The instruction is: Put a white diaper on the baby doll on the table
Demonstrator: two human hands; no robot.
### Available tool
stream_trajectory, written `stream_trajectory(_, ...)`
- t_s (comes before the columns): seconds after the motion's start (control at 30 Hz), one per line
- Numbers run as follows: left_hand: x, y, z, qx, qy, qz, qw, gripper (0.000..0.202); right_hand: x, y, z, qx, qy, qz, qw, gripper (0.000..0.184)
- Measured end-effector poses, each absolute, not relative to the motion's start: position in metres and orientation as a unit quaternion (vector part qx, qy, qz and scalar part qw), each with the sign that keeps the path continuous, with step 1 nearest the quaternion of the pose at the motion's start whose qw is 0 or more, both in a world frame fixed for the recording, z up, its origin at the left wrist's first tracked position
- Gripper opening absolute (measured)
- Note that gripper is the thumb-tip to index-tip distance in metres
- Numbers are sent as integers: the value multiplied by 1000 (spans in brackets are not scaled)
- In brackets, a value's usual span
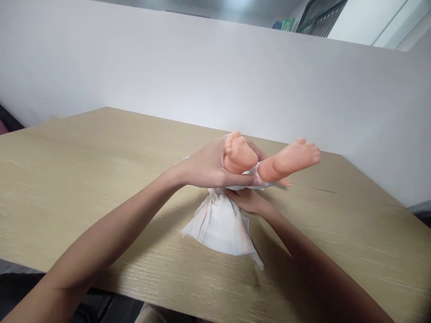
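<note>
A baby doll lies on its back with its bare feet raised toward me; one foot (239, 153) and the other foot (290, 159) stick up side by side. My left hand (210, 165) is wrapped round the doll's lower legs, thumb across the near side. Beneath the legs, my right hand (249, 200) grips the bunched upper part of a white diaper (224, 224). Its fingertips are partly hidden there. The diaper's flared end spreads over the tabletop toward me. Most of the doll's body is hidden behind my hands; a small doll hand shows at the right.
The wood-grain table (101, 179) stretches out on both sides, its front edge close to me. A white partition (168, 72) rises behind it and along the right. Beyond its top are a dark rack (318, 18) and a green item (288, 24).
</note>
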State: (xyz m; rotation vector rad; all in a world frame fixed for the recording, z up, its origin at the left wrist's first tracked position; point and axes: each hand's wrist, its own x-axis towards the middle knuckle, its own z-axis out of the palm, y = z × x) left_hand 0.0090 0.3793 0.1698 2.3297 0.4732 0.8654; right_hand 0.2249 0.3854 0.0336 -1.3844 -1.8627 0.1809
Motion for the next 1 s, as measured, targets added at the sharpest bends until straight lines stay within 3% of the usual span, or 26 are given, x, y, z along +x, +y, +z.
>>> stream_trajectory(0.1,11,373,165,879,177,323,302,27,251,348,44,-493,-818,145,260,46)
stream_trajectory(0.23,16,366,151,867,167,330,335,34,269,299,56,-578,-764,71,277,33)
stream_trajectory(0.4,19,353,131,852,167,324,377,40,258,275,60,-578,-720,16,385,67)
stream_trajectory(0.53,8,343,122,857,178,324,359,43,260,283,59,-459,-777,79,423,46)
stream_trajectory(0.6,-7,342,117,878,183,314,312,35,270,288,57,-391,-820,79,411,42)
stream_trajectory(0.73,-51,349,95,931,124,287,187,18,294,292,43,-322,-873,38,365,55)
stream_trajectory(1.0,-104,357,30,971,58,199,120,47,310,299,6,-266,-917,-64,292,56)
